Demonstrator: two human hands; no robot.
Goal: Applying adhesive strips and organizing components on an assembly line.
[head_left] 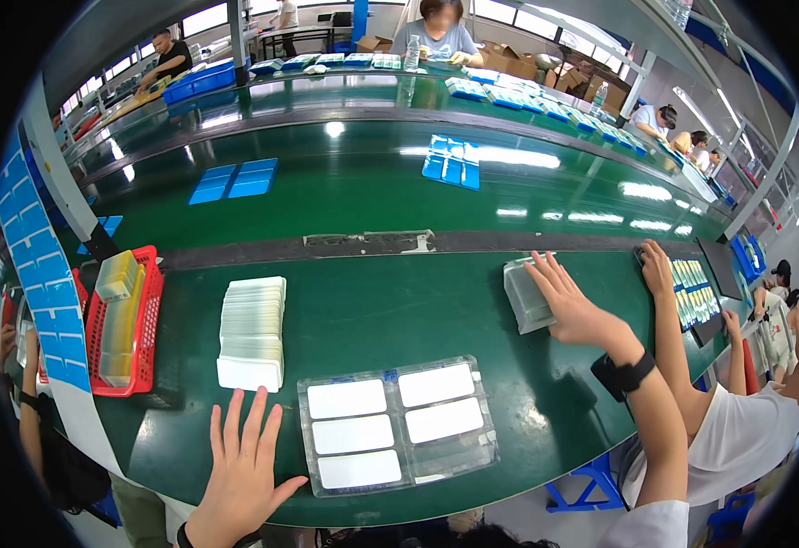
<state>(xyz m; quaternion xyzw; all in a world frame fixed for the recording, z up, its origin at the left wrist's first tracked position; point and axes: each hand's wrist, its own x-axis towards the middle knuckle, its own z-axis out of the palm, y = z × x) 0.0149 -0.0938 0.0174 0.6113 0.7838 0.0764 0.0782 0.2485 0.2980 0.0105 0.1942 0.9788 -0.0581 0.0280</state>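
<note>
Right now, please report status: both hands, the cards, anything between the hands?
Left hand open, at near end of card stack. Right hand over clear plastic pile. Pocketed sheet between: five white cards in, lower-right pocket without one.

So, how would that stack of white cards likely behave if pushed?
The stack of white cards would probably slide apart: many edges show, and no band is visible. Thin edges suggest each card is light.
</note>
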